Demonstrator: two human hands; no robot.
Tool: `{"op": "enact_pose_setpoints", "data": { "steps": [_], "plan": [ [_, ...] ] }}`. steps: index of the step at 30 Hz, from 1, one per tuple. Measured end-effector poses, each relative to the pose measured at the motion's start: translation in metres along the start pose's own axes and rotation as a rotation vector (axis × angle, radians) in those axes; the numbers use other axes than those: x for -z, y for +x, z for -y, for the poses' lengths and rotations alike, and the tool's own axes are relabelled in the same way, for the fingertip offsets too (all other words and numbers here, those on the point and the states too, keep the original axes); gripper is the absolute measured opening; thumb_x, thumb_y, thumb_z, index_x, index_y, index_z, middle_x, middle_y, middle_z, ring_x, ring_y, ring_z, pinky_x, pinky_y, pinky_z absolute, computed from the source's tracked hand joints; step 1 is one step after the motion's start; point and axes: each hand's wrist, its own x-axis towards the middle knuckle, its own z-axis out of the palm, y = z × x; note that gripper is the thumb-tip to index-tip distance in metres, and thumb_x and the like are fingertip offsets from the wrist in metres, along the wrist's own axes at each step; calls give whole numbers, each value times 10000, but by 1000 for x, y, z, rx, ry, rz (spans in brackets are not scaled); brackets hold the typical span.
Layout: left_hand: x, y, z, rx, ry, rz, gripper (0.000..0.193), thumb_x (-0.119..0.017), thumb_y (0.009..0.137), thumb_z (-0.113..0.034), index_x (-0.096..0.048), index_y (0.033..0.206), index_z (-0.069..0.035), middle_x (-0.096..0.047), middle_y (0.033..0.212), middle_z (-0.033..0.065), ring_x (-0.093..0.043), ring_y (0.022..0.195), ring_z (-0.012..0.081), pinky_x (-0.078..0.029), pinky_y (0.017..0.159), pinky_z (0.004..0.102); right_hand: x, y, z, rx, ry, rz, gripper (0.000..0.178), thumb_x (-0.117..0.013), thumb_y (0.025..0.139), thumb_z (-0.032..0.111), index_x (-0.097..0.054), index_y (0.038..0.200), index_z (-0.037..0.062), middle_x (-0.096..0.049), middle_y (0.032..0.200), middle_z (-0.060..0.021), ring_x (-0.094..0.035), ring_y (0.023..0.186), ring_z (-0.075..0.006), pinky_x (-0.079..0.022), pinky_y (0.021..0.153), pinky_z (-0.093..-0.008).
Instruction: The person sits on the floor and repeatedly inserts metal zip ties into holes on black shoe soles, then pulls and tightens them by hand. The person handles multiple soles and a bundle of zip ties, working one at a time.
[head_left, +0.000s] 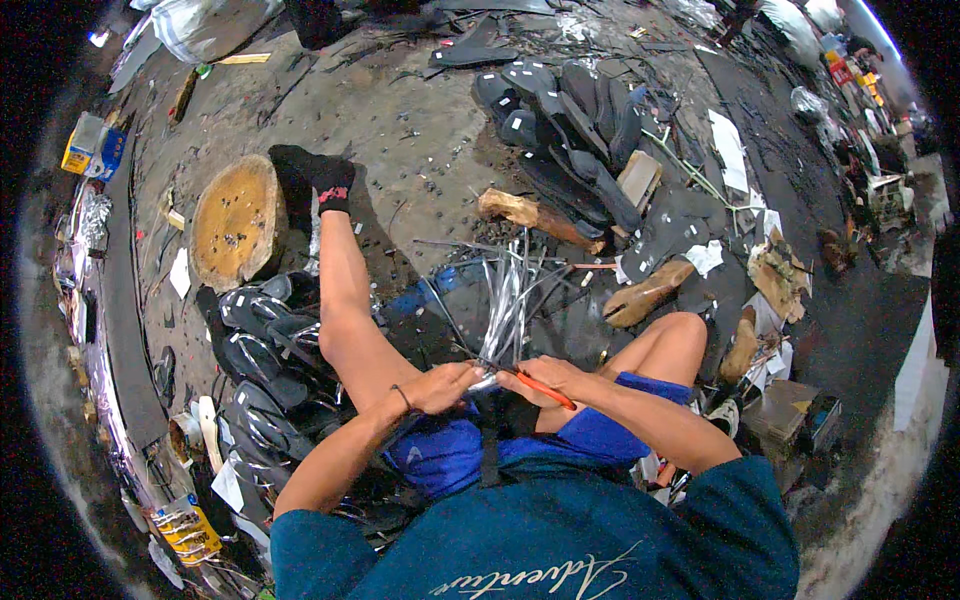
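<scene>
At the left, a round wooden block (236, 222) sits on the floor (400, 125) beside the outstretched foot. Below it, dark footwear (262, 415) is heaped along the outer side of the left leg, probably to stay within an arm's sweep. Next comes the left hand (445, 388), its fingers closed around the near end of a bundle of silvery and dark strips (510, 295), apparently to keep the loose lengths gathered while their far ends fan out over the floor between the legs. The right hand (553, 375) grasps an orange-handled cutting tool (547, 391), seemingly brought close so that it meets the strips near the grip; whether its blades are parted cannot be told. Farther right, black soles (575, 118) lie piled beyond the hands, and a wooden form (648, 295) rests near the bent right knee, likely within reach. The strips thus run forward from the left hand, their near end just beside the right.
</scene>
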Motion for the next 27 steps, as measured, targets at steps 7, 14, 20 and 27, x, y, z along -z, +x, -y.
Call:
{"op": "enact_pose_setpoints", "data": {
  "steps": [7, 14, 20, 27],
  "plan": [
    [4, 4, 11, 105, -189, 11, 500, -318, 1067, -451, -559, 1138, -18, -590, 872, 82, -586, 704, 161, -517, 648, 333, -2, -3, -6, -10, -71, 65, 863, -319, 938, 736, -706, 692, 5, -663, 725, -267, -681, 757, -436, -537, 711, -492],
    [8, 1, -2, 66, -212, -33, 499, -381, 1049, -487, -555, 1225, -55, -567, 836, 52, -549, 620, 123, -486, 577, 296, 1, -8, 1, -27, -66, 11, 853, -358, 907, 761, -725, 774, 3, -690, 846, -275, -687, 824, -445, -549, 747, -498],
    [23, -32, -33, 145, -639, -283, 434, -580, 976, -482, -576, 1163, -91, -462, 665, -18, -411, 461, 79, -357, 400, 244, 114, -27, -83, 11, -671, -489, 400, -735, 707, 477, -729, 854, 104, -691, 846, -183, -674, 849, -373, -529, 785, -500],
    [27, -41, -48, 170, -967, -742, 266, -643, 966, -339, -497, 907, -125, -451, 644, -31, -423, 447, 82, -344, 389, 255, 140, 18, -164, -106, -875, -784, 227, -616, 829, 134, -589, 1044, 69, -603, 1021, -154, -595, 1017, -345, -477, 889, -465]
  ]
}}
